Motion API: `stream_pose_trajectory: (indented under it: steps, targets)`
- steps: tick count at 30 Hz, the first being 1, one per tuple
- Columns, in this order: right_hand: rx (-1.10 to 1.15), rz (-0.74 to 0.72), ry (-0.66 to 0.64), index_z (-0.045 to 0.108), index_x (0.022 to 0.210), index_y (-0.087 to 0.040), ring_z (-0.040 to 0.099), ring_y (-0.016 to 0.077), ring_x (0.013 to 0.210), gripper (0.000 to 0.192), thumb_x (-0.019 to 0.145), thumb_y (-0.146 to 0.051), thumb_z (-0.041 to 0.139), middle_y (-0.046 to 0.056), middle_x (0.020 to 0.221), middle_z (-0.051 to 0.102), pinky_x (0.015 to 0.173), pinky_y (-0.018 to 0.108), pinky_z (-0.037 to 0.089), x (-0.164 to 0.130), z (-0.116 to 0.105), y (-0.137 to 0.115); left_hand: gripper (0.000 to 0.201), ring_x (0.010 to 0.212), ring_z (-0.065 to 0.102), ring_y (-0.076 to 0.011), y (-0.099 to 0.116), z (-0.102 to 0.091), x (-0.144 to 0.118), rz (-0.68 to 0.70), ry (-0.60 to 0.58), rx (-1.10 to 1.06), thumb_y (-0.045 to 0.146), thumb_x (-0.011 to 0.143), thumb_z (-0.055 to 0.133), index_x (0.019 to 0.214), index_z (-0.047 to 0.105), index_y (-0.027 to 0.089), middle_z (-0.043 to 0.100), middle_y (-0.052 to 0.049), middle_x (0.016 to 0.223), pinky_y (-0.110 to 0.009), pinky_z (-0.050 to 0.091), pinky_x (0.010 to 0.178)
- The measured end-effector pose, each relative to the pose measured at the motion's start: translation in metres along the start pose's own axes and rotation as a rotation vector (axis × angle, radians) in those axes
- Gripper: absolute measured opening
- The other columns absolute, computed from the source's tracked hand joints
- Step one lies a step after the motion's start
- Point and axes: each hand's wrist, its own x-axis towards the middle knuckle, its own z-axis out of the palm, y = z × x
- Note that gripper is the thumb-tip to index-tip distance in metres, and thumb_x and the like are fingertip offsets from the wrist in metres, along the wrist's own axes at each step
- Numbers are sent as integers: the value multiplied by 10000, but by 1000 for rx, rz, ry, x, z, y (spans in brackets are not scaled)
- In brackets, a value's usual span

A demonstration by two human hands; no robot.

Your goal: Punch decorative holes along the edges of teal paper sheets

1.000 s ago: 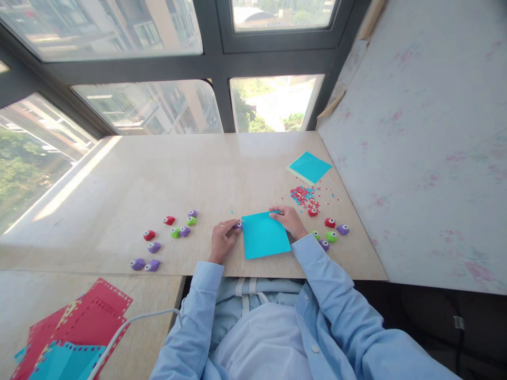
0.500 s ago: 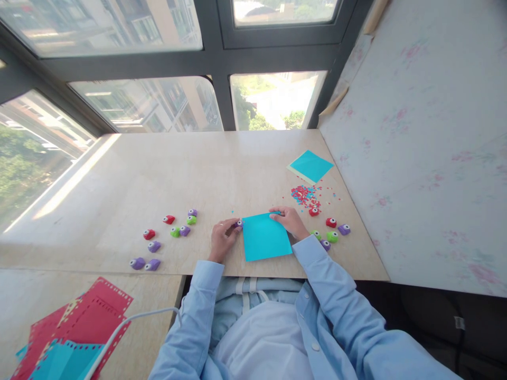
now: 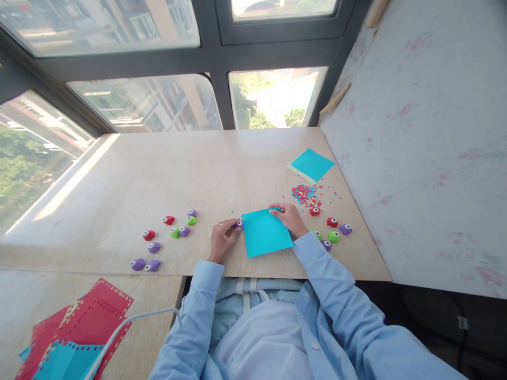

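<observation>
A square sheet of blue paper (image 3: 266, 235) is held slightly tilted over the table in front of me. My right hand (image 3: 288, 217) pinches its upper right edge, thumb on top. My left hand (image 3: 224, 237) is closed around a small purple hole punch (image 3: 238, 224), which meets the sheet's upper left edge. A tiny pale spot shows at that corner; whether it is a hole I cannot tell. The fingers cover most of the punch.
Several red, green and purple punches lie left, like this red punch (image 3: 149, 235), and right, like this green punch (image 3: 333, 237). Red and blue paper dots (image 3: 304, 194) lie near stacked blue sheets (image 3: 312, 164). Red sheets with punched edges (image 3: 95, 322) and a white cable (image 3: 134, 317) are lower left.
My right hand has shifted slightly up with the blue sheet, whose lower edge has risen and turned a little. My left hand and the purple punch stay in place.
</observation>
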Motion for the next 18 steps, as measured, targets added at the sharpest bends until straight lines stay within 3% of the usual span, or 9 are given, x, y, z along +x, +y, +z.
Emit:
stream_pose_trajectory:
  steps: [11, 18]
  targets:
    - [-48, -47, 42, 752, 975, -161, 668, 209, 822, 309, 749, -349, 654, 84, 945, 754, 708, 304, 516, -10, -1, -7, 190, 961, 680, -218, 1, -1, -1, 3, 6, -88, 313, 842, 645, 1000, 713, 234, 744, -56, 1017, -414, 531, 888]
    - [-63, -64, 57, 748, 1001, -167, 674, 202, 775, 309, 778, -356, 647, 70, 929, 760, 697, 304, 516, -19, -5, -19, 154, 989, 682, -221, 1, 0, -1, -10, 23, -197, 282, 818, 672, 959, 722, 246, 746, -44, 1020, -426, 533, 915]
